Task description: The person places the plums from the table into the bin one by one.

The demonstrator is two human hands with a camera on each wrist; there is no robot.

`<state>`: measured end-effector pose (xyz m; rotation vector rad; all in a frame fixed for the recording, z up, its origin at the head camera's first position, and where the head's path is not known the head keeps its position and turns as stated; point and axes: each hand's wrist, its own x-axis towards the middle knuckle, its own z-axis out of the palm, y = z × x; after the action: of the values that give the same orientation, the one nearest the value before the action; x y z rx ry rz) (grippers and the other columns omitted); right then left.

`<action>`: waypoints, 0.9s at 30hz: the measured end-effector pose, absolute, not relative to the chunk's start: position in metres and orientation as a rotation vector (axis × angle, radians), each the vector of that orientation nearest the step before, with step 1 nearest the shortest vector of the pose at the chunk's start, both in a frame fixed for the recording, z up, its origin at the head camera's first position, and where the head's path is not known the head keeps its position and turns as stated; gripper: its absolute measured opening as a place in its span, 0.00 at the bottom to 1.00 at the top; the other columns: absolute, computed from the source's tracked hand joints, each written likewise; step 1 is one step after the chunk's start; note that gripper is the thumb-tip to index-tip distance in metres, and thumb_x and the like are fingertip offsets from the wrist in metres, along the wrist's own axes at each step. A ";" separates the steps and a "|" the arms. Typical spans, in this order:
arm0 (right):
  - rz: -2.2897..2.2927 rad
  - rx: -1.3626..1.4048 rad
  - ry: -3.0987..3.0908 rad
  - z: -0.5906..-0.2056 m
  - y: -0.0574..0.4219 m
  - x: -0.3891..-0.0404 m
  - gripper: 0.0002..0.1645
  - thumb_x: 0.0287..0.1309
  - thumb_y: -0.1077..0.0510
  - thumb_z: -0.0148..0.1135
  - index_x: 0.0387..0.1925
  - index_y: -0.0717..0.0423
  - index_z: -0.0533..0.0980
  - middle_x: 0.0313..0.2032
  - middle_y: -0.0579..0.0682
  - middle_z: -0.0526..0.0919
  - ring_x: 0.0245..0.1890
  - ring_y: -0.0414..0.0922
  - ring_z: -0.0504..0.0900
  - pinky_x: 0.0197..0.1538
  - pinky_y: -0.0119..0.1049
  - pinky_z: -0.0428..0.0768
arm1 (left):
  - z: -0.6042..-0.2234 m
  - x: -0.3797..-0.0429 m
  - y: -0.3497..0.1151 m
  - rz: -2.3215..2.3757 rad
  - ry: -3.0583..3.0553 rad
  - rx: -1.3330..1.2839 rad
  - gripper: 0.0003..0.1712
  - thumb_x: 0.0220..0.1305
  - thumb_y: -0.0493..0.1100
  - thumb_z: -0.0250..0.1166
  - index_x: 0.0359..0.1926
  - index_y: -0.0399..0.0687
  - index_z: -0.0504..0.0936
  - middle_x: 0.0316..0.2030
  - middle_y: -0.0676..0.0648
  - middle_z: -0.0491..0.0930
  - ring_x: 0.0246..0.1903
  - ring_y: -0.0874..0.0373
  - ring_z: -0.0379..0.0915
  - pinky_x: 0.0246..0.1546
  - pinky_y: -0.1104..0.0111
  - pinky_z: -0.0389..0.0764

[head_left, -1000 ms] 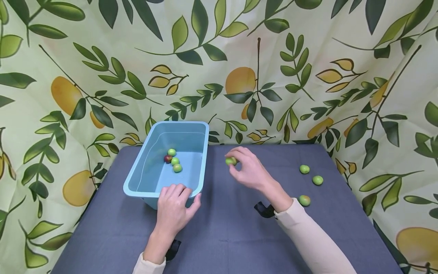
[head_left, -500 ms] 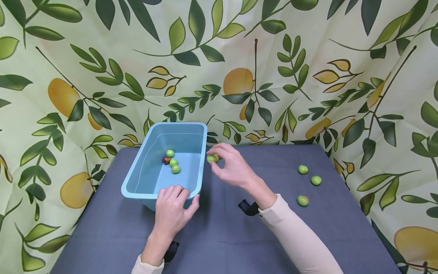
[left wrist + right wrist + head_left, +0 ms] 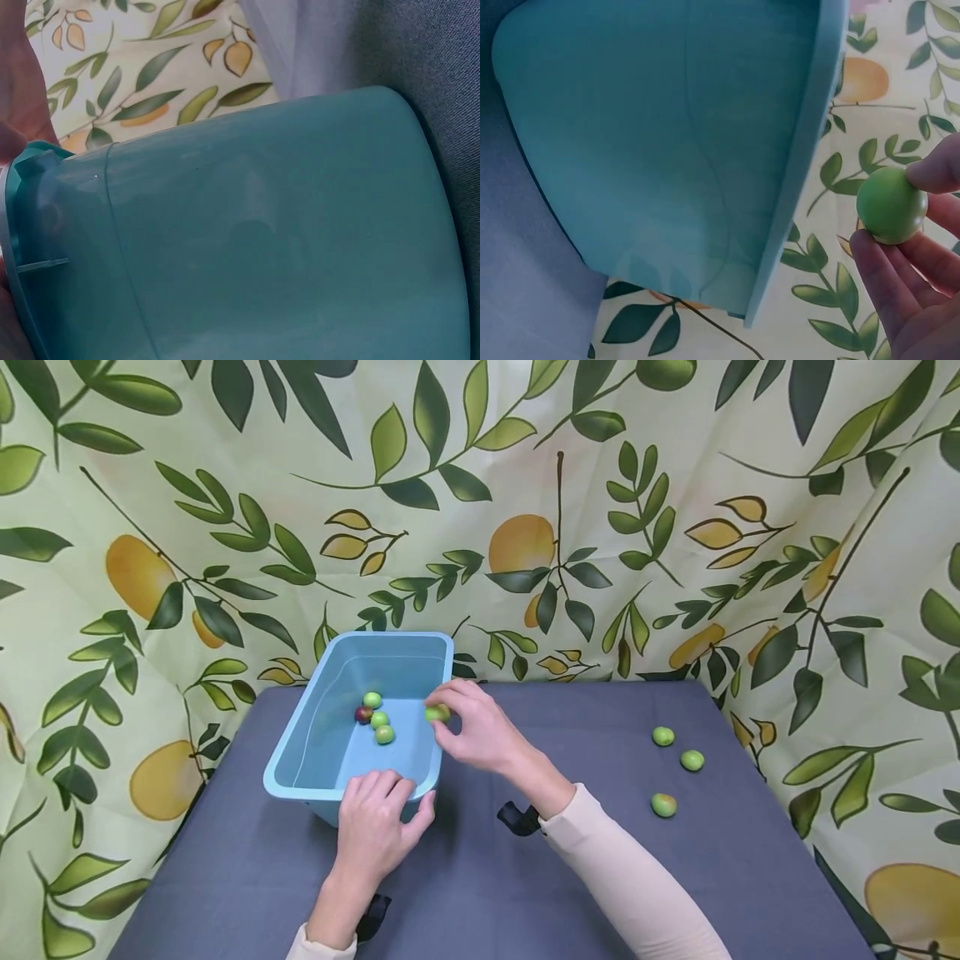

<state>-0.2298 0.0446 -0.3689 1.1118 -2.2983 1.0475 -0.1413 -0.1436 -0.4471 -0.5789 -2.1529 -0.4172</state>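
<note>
My right hand (image 3: 480,727) pinches a small round green fruit (image 3: 891,205) between thumb and fingertips. In the head view this hand is at the right rim of a light blue plastic tub (image 3: 315,792), with the fruit overlapping the tub's inside; the right wrist view has the fruit outside the rim line, level with it. My left hand (image 3: 371,827) grips the tub's near rim, fingers over the edge and thumb to the right. The tub's outer wall (image 3: 262,225) fills most of the left wrist view. Several small fruits (image 3: 378,720) lie inside, mostly green, one dark red.
Three more fruits lie on the right of the dark grey-blue tablecloth (image 3: 540,877): two green ones (image 3: 663,736) farther back and a green one with a reddish blush (image 3: 663,805) nearer. A leaf-patterned curtain (image 3: 450,502) hangs behind the table.
My right hand has carried the green fruit leftward, from over the table to the tub's right rim. My left hand keeps its grip on the near rim.
</note>
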 end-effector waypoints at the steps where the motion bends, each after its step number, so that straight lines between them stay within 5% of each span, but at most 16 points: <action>1: 1.047 1.114 -2.299 -0.370 0.043 -0.230 0.14 0.57 0.65 0.66 0.46 0.60 0.83 0.48 0.53 0.83 0.51 0.50 0.79 0.56 0.42 0.77 | -0.447 -0.141 -0.144 -0.417 -2.157 -0.580 0.23 0.68 0.55 0.54 0.25 0.45 0.82 0.23 0.49 0.75 0.23 0.51 0.70 0.28 0.56 0.69; 27: 0.931 1.101 -2.441 -0.391 0.019 -0.235 0.14 0.60 0.61 0.67 0.48 0.58 0.84 0.49 0.51 0.82 0.53 0.49 0.78 0.54 0.42 0.79 | -0.448 -0.139 -0.145 -0.405 -2.199 -0.572 0.26 0.70 0.57 0.52 0.26 0.45 0.83 0.24 0.48 0.77 0.24 0.50 0.71 0.29 0.56 0.70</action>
<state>-0.2349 0.0190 -0.3911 1.1012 -2.4411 0.9306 -0.1391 -0.1452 -0.4482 -0.5723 -2.1988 -0.4047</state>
